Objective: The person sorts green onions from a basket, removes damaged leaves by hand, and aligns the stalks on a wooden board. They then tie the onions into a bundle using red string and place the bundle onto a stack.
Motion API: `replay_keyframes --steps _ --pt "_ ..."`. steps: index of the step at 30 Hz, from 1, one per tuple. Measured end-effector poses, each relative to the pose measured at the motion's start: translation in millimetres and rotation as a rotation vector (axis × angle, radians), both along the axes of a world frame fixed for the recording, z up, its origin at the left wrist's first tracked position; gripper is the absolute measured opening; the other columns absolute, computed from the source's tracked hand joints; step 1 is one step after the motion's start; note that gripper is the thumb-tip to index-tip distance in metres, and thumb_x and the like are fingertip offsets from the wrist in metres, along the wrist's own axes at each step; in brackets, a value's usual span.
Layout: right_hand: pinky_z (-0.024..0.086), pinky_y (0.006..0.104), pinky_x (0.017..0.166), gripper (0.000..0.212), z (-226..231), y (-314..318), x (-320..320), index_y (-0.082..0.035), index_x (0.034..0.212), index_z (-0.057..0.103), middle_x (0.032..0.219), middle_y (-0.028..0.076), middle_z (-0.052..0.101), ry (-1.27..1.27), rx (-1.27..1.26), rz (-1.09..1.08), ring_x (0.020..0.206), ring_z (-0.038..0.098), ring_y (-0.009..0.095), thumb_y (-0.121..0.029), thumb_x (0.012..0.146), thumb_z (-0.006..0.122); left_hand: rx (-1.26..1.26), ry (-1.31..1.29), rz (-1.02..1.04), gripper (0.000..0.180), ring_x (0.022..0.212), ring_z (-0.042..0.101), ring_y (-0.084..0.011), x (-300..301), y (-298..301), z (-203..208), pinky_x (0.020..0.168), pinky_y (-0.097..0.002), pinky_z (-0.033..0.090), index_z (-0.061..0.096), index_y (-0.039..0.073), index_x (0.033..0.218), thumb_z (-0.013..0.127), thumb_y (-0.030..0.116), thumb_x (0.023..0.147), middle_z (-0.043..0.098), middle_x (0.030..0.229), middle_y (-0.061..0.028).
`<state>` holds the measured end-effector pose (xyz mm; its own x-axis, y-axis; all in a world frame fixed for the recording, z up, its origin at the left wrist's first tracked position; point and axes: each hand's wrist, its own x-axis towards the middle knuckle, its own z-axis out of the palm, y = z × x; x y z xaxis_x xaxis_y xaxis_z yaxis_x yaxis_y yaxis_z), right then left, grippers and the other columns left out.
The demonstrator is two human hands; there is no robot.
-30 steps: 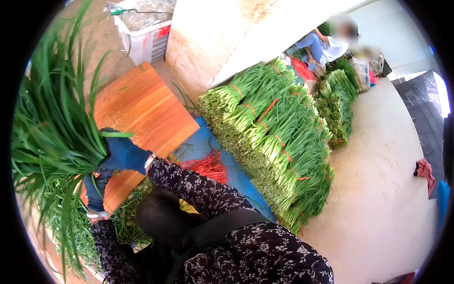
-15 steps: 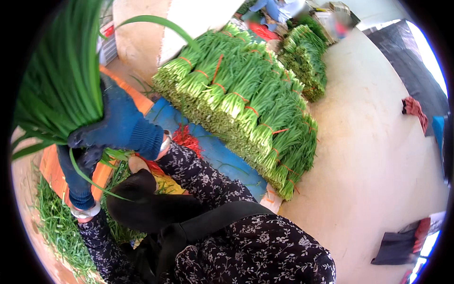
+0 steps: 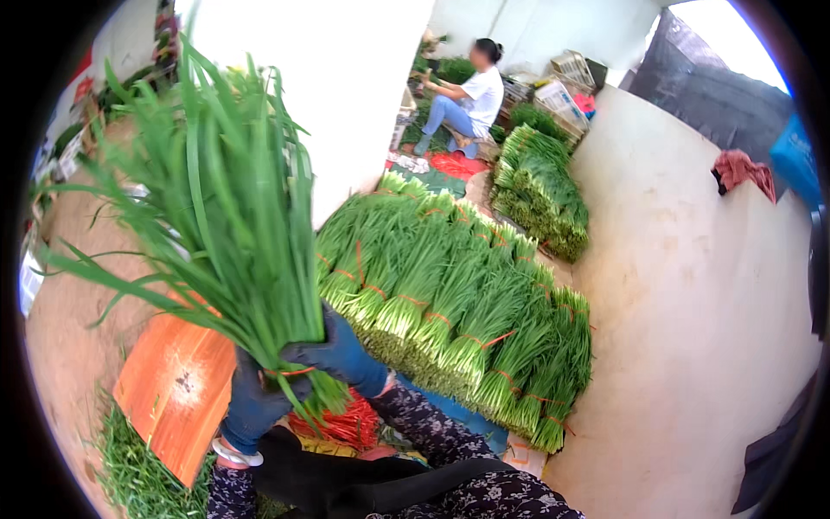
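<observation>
Both of my hands, in blue gloves, are closed round a large bunch of garlic chives (image 3: 251, 233) held upright, its green leaves fanning out at the top. My left hand (image 3: 255, 400) grips the lower left side and my right hand (image 3: 344, 355) the right side. A red tie (image 3: 292, 372) circles the bunch between them, and the pale stem ends point down towards me. Below the stems lies a heap of red ties (image 3: 346, 426). A wooden board (image 3: 177, 381) is to the left of my left hand.
Tied chive bundles (image 3: 441, 303) are stacked in a long pile on a blue sheet (image 3: 458, 415); a second pile (image 3: 538, 195) stands behind. Loose chive trimmings (image 3: 143, 467) cover the lower left floor. Another person (image 3: 480, 95) sits at the back near crates (image 3: 560, 104). A pale wall (image 3: 683, 303) borders the right.
The bunch has swung from the far left towards the middle and now stands more upright, still in both hands. The view has tilted up, bringing the seated person fully into sight.
</observation>
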<state>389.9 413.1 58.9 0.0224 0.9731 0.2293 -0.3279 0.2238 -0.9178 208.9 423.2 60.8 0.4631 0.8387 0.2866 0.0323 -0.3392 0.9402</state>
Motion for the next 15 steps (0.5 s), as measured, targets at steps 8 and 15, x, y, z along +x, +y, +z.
replay_keyframes --steps 8,15 --pt "0.054 0.0322 0.084 0.042 -23 -143 184 0.003 0.118 0.053 0.102 0.01 0.066 0.124 -0.114 -0.61 0.091 0.066 0.019 0.0 0.08 0.069 -0.133 -0.045 -0.299 0.09 0.112 0.053 -0.0183 100 -2 9 0.093 -0.0314 0.043 0.018 0.011 0.153 0.071 0.017 0.08 0.048 0.135 -0.0116" --pt "0.054 0.0323 0.079 0.03 -102 -313 339 0.005 0.108 0.062 0.098 0.013 0.069 -0.124 -0.379 -1.246 0.086 0.067 0.021 -0.01 0.084 0.071 -0.468 0.197 -0.147 0.063 0.107 0.06 -0.0146 98 22 -65 0.083 -0.0222 0.05 0.03 0.009 0.149 0.057 0.019 0.092 0.053 0.131 -0.0119"
